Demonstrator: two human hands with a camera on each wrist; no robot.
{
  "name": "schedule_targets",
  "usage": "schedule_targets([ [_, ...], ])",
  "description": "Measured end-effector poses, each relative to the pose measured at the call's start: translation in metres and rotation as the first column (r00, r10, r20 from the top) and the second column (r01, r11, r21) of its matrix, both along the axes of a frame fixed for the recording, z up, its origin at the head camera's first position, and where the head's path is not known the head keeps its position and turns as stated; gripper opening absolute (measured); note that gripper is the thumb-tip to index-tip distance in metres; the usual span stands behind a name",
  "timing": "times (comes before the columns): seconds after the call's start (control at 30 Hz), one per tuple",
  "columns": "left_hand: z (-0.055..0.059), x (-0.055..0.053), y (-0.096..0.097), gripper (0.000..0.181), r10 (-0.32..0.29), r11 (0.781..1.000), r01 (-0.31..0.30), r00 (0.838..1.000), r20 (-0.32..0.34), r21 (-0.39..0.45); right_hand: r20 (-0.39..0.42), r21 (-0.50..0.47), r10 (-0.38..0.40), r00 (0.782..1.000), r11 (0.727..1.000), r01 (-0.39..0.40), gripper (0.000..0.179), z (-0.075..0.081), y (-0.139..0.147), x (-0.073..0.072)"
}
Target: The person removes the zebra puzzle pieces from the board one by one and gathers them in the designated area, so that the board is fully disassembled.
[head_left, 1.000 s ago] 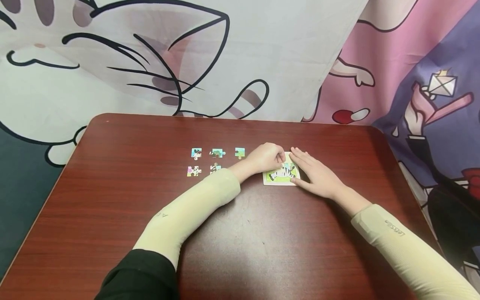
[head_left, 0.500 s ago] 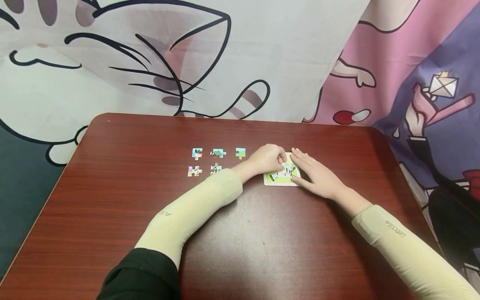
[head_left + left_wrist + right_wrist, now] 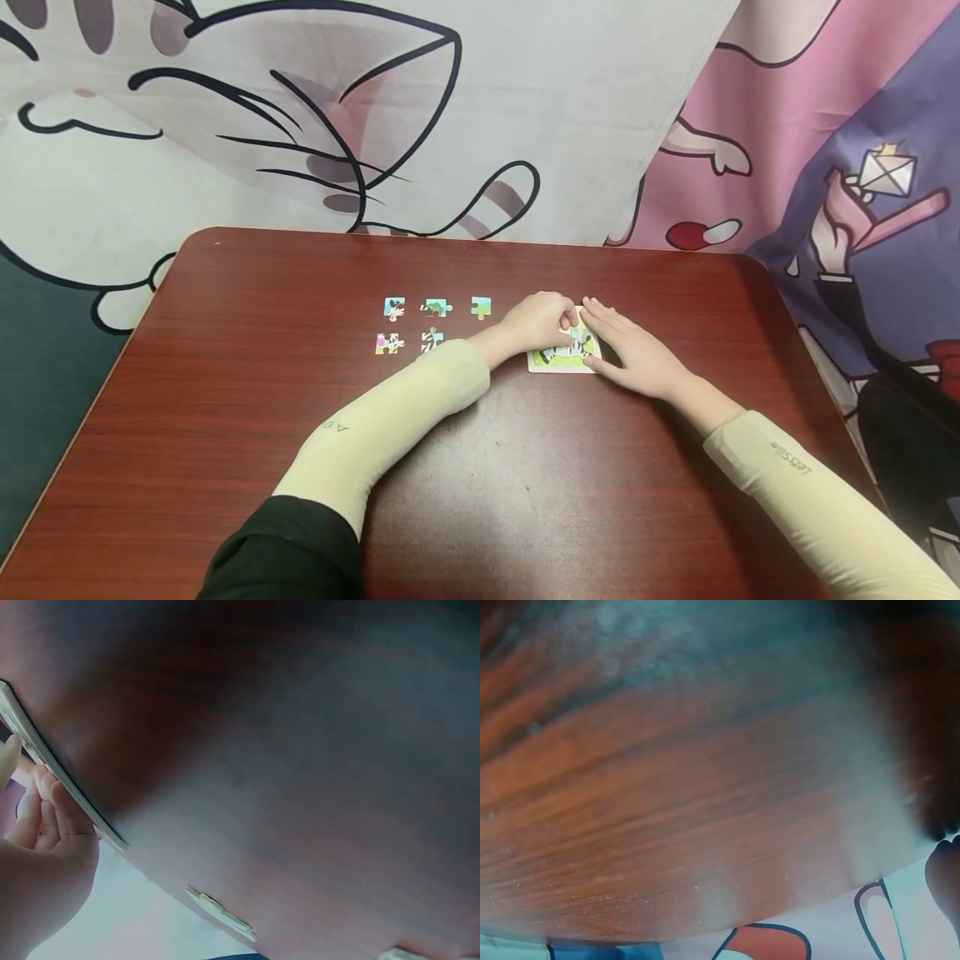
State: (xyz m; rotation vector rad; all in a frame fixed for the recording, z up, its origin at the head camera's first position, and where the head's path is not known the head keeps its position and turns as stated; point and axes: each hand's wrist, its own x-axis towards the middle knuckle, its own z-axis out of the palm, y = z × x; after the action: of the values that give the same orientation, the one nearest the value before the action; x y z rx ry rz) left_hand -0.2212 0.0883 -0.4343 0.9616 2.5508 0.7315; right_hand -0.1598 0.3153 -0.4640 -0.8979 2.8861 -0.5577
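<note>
Brown wood made the table (image 3: 495, 483); in the head view, the zebra board (image 3: 551, 364) lay near its far edge, right of the middle. Above the board, the left hand (image 3: 536, 321) had curled fingers; I couldn't tell if they pinched anything. Straight fingers of the right hand (image 3: 636, 350) rested at the board's right edge. If they pressed too softly, the board could slide. The left sleeve (image 3: 405, 408) could bump the loose pieces (image 3: 394, 308). The left wrist view hid any pinch. The right wrist view showed mostly table.
</note>
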Motion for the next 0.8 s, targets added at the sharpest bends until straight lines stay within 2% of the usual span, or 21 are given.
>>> schedule_targets([
  [0.37,0.0008,0.0010,0.0007,0.025,-0.007,1.000,0.006,1.000,-0.016,-0.017,-0.002,0.010,0.007,1.000,1.000,-0.007,0.079,-0.0015,0.0005,-0.0004],
  [0.6,0.0009,0.0028,0.0024,0.027,-0.043,0.999,0.043,0.999,-0.024,-0.020,-0.015,-0.005,0.023,1.000,1.000,-0.023,0.079,-0.0026,0.0010,-0.0004],
  [0.8,0.0000,0.0032,0.0032,0.025,-0.030,1.000,0.030,0.999,-0.025,-0.011,-0.028,0.005,0.024,0.999,1.000,-0.023,0.080,-0.0021,0.0015,-0.0006],
])
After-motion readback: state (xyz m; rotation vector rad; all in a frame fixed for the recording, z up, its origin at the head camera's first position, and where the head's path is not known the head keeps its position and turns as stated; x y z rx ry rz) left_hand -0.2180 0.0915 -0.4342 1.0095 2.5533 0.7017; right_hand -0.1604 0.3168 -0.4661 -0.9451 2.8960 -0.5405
